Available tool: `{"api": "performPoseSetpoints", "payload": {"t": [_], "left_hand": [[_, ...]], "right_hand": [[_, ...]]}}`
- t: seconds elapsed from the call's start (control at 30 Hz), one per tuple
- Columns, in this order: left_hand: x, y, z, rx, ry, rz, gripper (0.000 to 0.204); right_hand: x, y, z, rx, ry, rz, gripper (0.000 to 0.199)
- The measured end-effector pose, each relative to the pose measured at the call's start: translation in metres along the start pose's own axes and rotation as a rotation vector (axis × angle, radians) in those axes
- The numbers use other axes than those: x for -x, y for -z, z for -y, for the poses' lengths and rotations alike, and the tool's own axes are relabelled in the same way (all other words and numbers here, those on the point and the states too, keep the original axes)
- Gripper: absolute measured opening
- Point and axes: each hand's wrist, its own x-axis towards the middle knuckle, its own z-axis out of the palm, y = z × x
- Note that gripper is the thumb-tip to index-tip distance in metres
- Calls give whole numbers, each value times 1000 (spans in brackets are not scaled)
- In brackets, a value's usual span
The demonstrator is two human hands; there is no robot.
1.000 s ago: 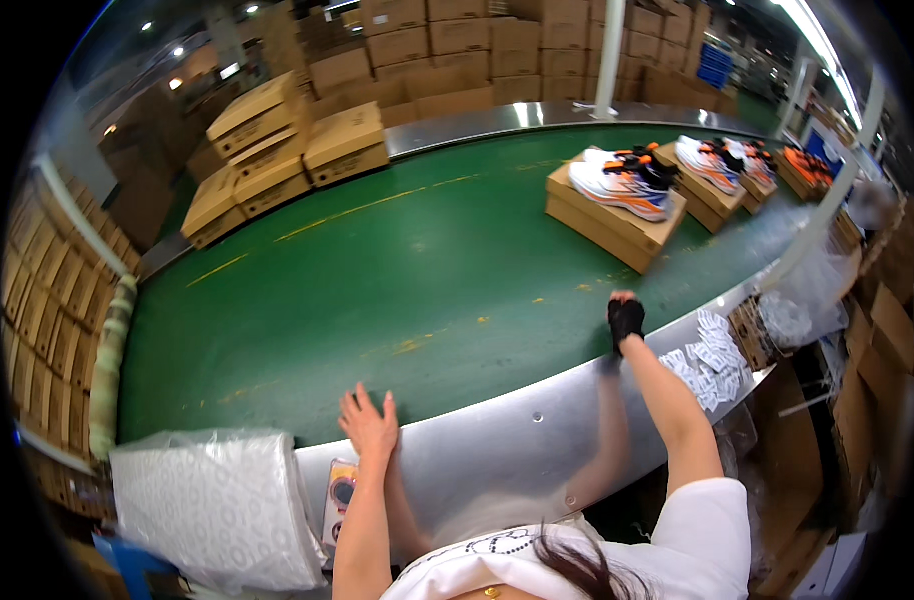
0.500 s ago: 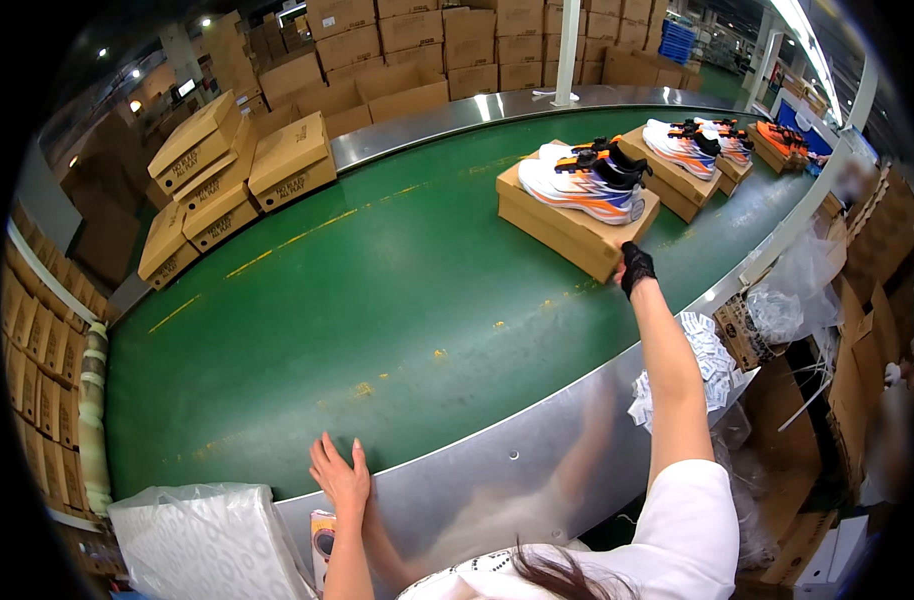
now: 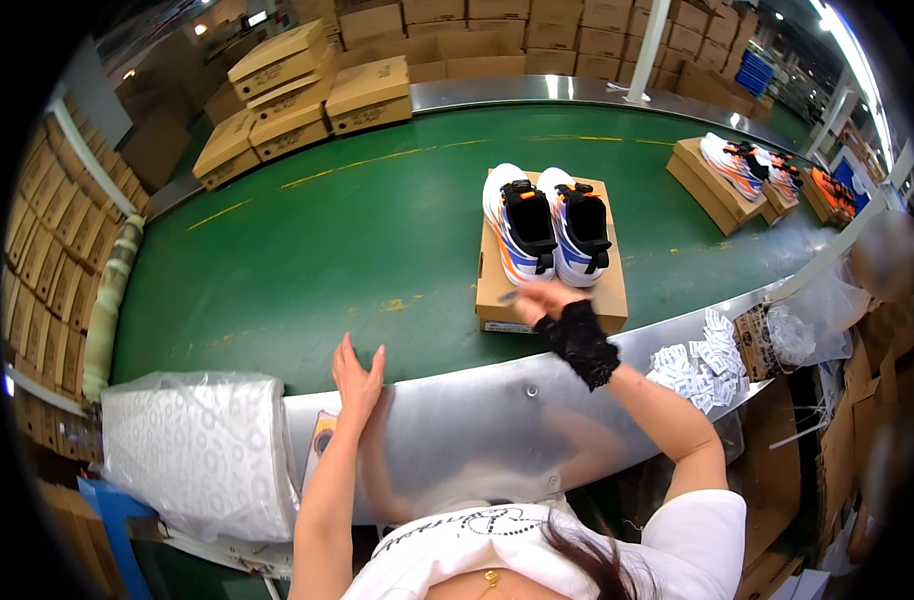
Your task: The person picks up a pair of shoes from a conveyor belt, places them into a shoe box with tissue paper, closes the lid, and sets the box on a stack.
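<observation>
Green belt (image 3: 297,270) is stretching across the workshop, and from my remote seat I am viewing it through the head camera. Right of the middle, near its close edge, a brown box (image 3: 491,288) is lying flat and bearing a pair of shoes (image 3: 525,220) in white, orange and blue; their toes are pointing away from the person, their heels facing back. As I am judging it, the box's long axis is running away from the body, with a short end facing the metal ledge (image 3: 497,420). At that end, just beside the heels, the gloved right hand (image 3: 562,312) is hanging, much the nearer of the two. Its fingers are curling inward around a small greyish blur; I cannot tell whether it is gripping something or touching the cardboard. Well apart, the bare left hand (image 3: 358,382) is spreading its fingers by the seam of belt and ledge, grasping nothing; from there the box is lying to the right and farther out. Beyond, white slips (image 3: 702,370) are lying heaped on the right, a plastic-wrapped stack (image 3: 197,440) is sitting on the left, and closed boxes (image 3: 277,140) are standing across the belt
</observation>
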Motion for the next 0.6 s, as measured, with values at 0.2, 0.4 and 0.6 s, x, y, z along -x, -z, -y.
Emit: {"api": "performPoseSetpoints", "payload": {"t": [0.2,0.4,0.6], "left_hand": [[-8,30,-21,171,-74,-78,64],[2,66,-41,250,-133,-78,60],[-17,121,-139,560,-295,19,48]], "right_hand": [[-54,34,28,1390,106,-164,54],[-69,24,51,1201,-103,100,51],[-16,-6,130,905,24,324,42]]}}
